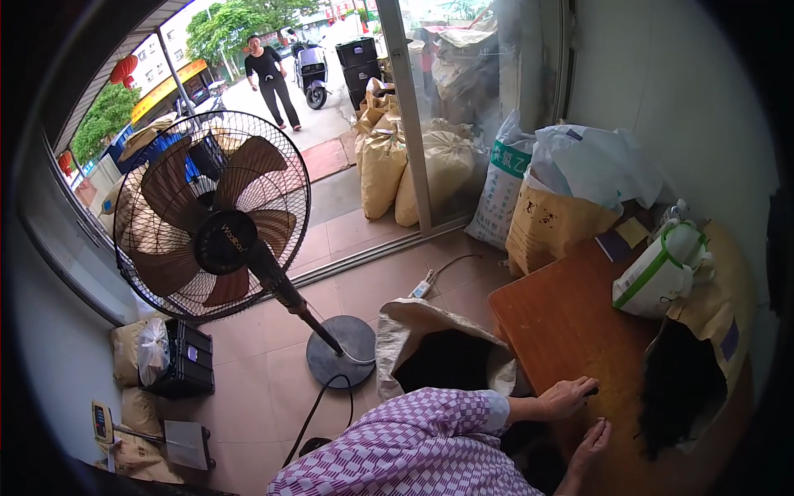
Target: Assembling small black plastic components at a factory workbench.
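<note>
My left hand (566, 398), coming from a checked purple-and-white sleeve, is over the wooden table (546, 314). Its fingers close on a small black piece (590, 391), too small to name. Just below it, my right hand (590, 445) has thumb and fingers pressed together; what they hold, if anything, is too small to make out. To the right, a brown paper sack (738, 285) lies with its mouth open toward me, and black loose material (680, 380) shows inside, some spilling onto the tabletop. On the floor left of the table, an open pale sack (399, 335) holds similar dark contents.
A large standing fan (223, 240) rises at left on a round base (340, 351), its cord trailing. Behind the table stand filled sacks (546, 223); a white-green bag (662, 269) rests on it. A platform scale (187, 444) is lower left. Outside the doorway, a person (269, 78) walks.
</note>
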Available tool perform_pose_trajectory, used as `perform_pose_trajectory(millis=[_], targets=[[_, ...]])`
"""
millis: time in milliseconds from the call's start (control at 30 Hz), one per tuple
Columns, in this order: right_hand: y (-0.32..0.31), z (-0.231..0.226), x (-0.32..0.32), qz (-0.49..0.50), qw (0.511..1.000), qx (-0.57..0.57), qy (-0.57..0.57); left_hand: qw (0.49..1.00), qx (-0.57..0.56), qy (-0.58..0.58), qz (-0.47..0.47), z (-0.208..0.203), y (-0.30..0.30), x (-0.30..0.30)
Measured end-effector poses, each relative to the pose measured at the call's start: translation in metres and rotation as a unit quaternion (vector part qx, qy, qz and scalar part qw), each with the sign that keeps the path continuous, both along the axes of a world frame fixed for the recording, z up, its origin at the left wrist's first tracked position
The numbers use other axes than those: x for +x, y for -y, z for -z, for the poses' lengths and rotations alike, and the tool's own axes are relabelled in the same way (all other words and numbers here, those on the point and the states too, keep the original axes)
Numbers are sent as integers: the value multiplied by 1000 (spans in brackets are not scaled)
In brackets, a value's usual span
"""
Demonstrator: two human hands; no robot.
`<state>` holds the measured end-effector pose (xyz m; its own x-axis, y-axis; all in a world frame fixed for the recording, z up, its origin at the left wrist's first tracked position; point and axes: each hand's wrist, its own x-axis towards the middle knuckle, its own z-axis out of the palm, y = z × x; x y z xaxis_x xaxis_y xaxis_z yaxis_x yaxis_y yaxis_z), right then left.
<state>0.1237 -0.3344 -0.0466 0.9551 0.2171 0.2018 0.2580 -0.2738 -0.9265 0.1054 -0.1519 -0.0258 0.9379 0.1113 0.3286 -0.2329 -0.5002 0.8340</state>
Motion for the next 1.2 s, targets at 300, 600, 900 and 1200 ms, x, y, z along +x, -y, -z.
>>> perform_pose_trajectory(millis=[300, 600, 900, 1200], targets=[[-14, -23, -12, 26, 999, 33, 10, 999, -13, 39, -7, 9, 1, 1], [-15, -54, -39, 5, 963, 214, -165, 852, -496, -149, 72, 10, 44, -13], [-14, -56, -41, -64, 949, 243, -188, 826, -479, -215, 205, -14, 27, -47], [14, -50, -50, -122, 927, 200, -292, 893, -327, -199, 235, -21, 38, -67]])
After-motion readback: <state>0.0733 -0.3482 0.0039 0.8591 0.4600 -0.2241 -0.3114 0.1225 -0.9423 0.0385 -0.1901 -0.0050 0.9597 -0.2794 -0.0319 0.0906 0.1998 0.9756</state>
